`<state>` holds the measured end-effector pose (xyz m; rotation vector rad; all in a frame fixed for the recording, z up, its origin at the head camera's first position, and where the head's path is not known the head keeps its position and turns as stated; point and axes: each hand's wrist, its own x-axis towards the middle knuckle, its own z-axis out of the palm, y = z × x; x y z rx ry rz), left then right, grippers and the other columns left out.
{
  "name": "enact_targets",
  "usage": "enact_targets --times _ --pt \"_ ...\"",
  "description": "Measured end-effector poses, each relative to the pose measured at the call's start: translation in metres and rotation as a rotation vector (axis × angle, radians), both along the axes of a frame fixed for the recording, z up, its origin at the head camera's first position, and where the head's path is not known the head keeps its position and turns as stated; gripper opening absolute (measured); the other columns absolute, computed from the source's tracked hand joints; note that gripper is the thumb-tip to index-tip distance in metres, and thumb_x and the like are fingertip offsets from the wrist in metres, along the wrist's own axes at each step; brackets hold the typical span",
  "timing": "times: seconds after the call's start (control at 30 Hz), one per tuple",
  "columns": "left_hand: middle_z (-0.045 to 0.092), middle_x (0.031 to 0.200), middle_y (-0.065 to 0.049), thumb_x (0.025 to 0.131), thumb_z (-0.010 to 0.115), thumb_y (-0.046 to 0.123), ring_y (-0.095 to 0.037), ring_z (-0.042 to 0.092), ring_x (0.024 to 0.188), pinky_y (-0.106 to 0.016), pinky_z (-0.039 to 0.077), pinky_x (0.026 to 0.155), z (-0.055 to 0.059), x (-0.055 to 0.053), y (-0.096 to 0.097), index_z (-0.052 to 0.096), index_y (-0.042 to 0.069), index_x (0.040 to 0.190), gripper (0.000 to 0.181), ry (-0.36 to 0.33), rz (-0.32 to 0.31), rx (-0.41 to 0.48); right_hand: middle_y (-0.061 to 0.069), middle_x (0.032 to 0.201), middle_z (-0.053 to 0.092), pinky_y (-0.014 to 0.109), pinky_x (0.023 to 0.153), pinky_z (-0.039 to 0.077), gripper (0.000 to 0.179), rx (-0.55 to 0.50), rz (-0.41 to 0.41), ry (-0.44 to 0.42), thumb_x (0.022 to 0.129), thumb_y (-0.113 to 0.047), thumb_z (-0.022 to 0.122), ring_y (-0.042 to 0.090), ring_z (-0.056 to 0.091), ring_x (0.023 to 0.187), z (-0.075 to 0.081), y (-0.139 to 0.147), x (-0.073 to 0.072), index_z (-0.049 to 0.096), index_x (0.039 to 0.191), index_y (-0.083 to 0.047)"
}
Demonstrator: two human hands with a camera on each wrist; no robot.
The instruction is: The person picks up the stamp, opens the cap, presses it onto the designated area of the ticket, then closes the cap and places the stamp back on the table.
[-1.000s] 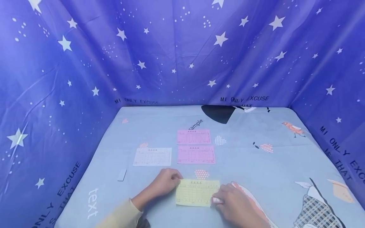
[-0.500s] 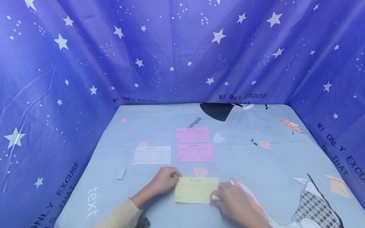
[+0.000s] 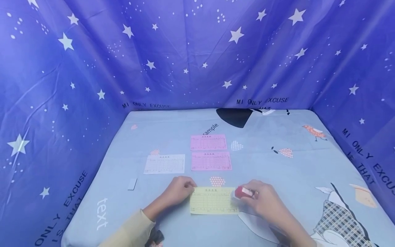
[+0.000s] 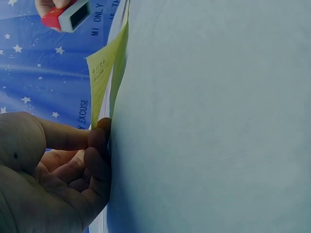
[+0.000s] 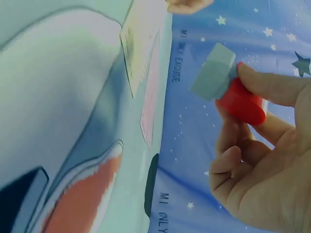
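A yellow printed slip lies on the table in front of me. My left hand pinches its upper left corner between thumb and finger; in the left wrist view the slip bends up from that grip. Above the slip's right edge, my right hand holds a red stamp with a translucent grey base. The stamp is raised and tilted in the right wrist view, apart from the paper. A small boxed mark shows in the slip's lower right corner.
Two pink slips lie one behind the other beyond the yellow one. Left of them is a white slip, with a small pale rectangular piece nearer me. A blue star-patterned curtain encloses the table's back and sides.
My right hand has lifted the stamp off the yellow slip's lower right corner and turned it, uncovering a boxed mark there. The left hand has kept its hold on the corner.
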<state>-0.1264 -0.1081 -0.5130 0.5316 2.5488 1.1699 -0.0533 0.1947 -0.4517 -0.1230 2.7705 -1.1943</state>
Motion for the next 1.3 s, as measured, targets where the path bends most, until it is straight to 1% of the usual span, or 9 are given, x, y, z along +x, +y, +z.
enact_targets --times 0.13,0.33,0.47,0.57,0.63,0.77,0.9,1.1,1.3 --pt "0.069 0.082 0.004 0.086 0.063 0.001 -0.010 0.059 0.070 -0.028 0.052 0.065 -0.001 -0.001 -0.001 0.075 0.009 0.090 0.015 0.011 -0.006 0.000 -0.013 0.086 0.064 0.024 0.072 0.047 0.025 -0.008 -0.043 -0.003 0.079 -0.012 0.084 0.013 0.056 0.083 0.005 0.004 0.000 0.075 0.094 -0.030" --pt "0.070 0.082 0.005 0.087 0.063 0.002 -0.009 0.061 0.072 -0.029 0.053 0.068 -0.001 -0.002 -0.001 0.075 0.011 0.089 0.015 0.011 -0.010 0.009 -0.015 0.086 0.064 0.024 0.070 0.046 0.025 -0.004 -0.037 0.074 0.079 -0.011 0.084 0.010 0.056 0.080 0.000 0.007 0.001 0.075 0.094 -0.029" --pt "0.070 0.082 0.005 0.089 0.063 0.002 -0.011 0.062 0.071 -0.029 0.053 0.065 0.001 -0.004 -0.003 0.075 0.010 0.091 0.014 -0.028 -0.009 0.039 -0.016 0.087 0.065 0.024 0.073 0.049 0.028 -0.012 -0.062 0.101 0.080 -0.009 0.083 0.008 0.059 0.082 -0.001 0.013 0.003 0.075 0.094 -0.031" --pt "0.071 0.082 0.003 0.091 0.063 0.003 -0.013 0.063 0.071 -0.028 0.052 0.063 0.007 -0.009 -0.008 0.075 0.009 0.094 0.014 -0.055 0.003 0.072 -0.015 0.091 0.066 0.025 0.073 0.051 0.027 -0.033 -0.091 0.095 0.081 -0.010 0.082 0.009 0.060 0.083 -0.001 0.017 0.004 0.075 0.097 -0.031" --pt "0.070 0.081 0.001 0.092 0.063 0.003 -0.013 0.061 0.068 -0.028 0.050 0.059 0.012 -0.016 -0.013 0.076 0.009 0.095 0.015 -0.070 0.029 0.100 -0.015 0.093 0.067 0.024 0.071 0.051 0.027 -0.044 -0.111 0.087 0.083 -0.011 0.081 0.011 0.060 0.083 0.000 0.020 0.004 0.075 0.100 -0.031" --pt "0.072 0.087 -0.003 0.092 0.063 0.000 -0.015 0.060 0.071 -0.028 0.049 0.062 0.026 -0.035 -0.025 0.076 0.008 0.096 0.016 -0.079 0.116 0.149 -0.012 0.093 0.067 0.024 0.065 0.049 0.026 -0.081 -0.133 0.086 0.084 -0.011 0.080 0.014 0.057 0.079 0.001 0.022 0.005 0.076 0.104 -0.027" --pt "0.074 0.095 -0.006 0.093 0.062 -0.001 -0.019 0.066 0.080 -0.035 0.057 0.070 0.035 -0.054 -0.039 0.076 0.004 0.098 0.016 -0.110 0.193 0.194 -0.010 0.093 0.068 0.023 0.069 0.050 0.023 -0.128 -0.119 0.088 0.084 -0.011 0.081 0.012 0.058 0.083 0.000 0.020 0.004 0.077 0.102 -0.024" --pt "0.073 0.098 -0.009 0.096 0.059 0.002 -0.023 0.064 0.083 -0.043 0.055 0.075 0.046 -0.086 -0.063 0.075 0.003 0.103 0.017 -0.079 0.240 0.136 -0.010 0.090 0.067 0.023 0.067 0.049 0.025 -0.125 -0.109 0.092 0.081 -0.009 0.083 0.010 0.058 0.081 -0.008 0.019 0.002 0.077 0.100 -0.023" --pt "0.071 0.106 -0.013 0.099 0.055 0.005 -0.024 0.062 0.088 -0.044 0.053 0.081 0.051 -0.118 -0.090 0.071 0.002 0.111 0.020 -0.083 0.323 0.101 -0.008 0.089 0.066 0.024 0.066 0.048 0.025 -0.117 -0.117 0.063 0.080 -0.009 0.083 0.011 0.056 0.078 -0.017 0.019 0.000 0.077 0.101 -0.021"
